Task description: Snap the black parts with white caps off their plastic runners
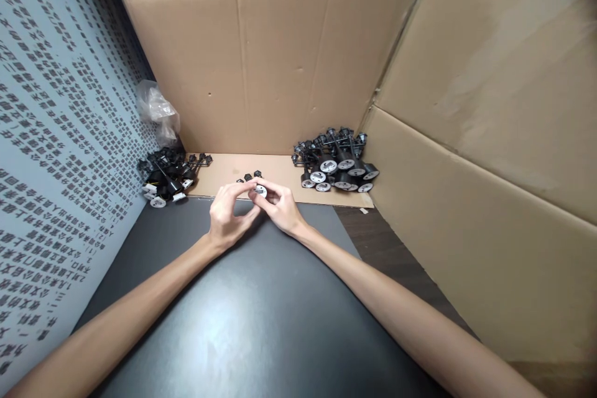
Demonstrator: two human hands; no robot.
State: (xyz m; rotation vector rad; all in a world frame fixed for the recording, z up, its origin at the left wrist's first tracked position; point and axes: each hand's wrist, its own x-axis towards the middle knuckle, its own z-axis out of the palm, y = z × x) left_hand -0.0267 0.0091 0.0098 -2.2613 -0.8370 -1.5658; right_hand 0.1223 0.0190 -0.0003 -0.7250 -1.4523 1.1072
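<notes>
Paper (60, 106) printed with rows of dark characters lines the left side, and a crumpled clear plastic bag (158, 111) sits in the corner where it meets a cardboard wall (242, 62). Below the bag, a heap of black fittings (168, 175) with white round faces lies tangled at the edge of a cardboard sheet (219, 169); its separate pieces are hard to make out at this size. A black tabletop (261, 329) spreads beneath the forearms. The left hand (227, 219) and right hand (278, 205) meet above the tabletop's far edge, each grip pressed closed around a small white-faced fitting (260, 191). The right fingers (273, 193) pinch it, the left fingertips (247, 194) sit against it, and together they hide most of its body. Two small black pieces (247, 177) lie on the cardboard sheet just beyond the hands. Further right, a larger heap of black fittings (336, 161) rests in the corner, a white scrap (363, 211) lies on a dark wood surface (377, 236), and a cardboard panel (489, 106) closes the right side.
</notes>
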